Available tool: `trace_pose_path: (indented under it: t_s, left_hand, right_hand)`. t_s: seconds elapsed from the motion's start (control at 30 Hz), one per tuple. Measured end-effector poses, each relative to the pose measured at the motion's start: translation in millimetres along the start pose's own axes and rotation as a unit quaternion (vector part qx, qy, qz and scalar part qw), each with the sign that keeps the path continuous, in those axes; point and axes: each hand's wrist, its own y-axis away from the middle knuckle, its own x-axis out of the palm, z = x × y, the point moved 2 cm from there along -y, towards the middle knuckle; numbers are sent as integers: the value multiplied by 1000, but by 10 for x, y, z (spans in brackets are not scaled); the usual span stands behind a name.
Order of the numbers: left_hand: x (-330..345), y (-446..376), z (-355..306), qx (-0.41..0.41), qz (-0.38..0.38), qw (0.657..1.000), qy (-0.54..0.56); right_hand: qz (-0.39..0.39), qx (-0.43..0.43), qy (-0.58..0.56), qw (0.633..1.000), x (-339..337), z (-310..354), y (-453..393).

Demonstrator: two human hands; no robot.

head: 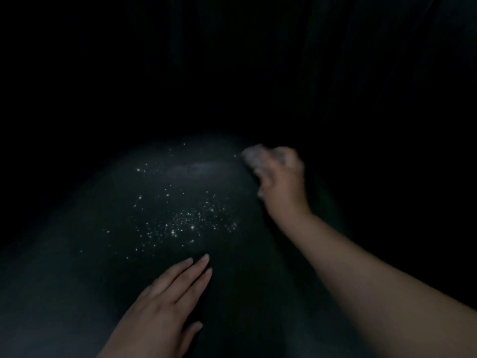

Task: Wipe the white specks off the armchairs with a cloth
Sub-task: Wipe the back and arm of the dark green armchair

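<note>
Beyond the lit patch it's all deep shadow; only faint vertical folds of a dark curtain show along the top, too dim to make out further.

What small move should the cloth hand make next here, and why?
Probably sweep the right hand and its cloth back toward the thick cluster of white specks, which lies unwiped on the dark armchair surface between both hands. The left hand rests flat, nearer the camera.

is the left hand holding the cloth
No, the left hand lies flat with straight fingers on the dark armchair, while the right hand grips the cloth.
</note>
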Motion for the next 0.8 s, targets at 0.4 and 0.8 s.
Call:
trace_pose_path:
  t_s: [0.4,0.8]
  left_hand:
    - [42,263,118,-26,-114,992,39]
    - [64,319,145,-43,-111,991,54]
  right_hand:
    - [68,-62,29,995,138,161,-271]
    - [132,-144,-44,980,574,646,-301]
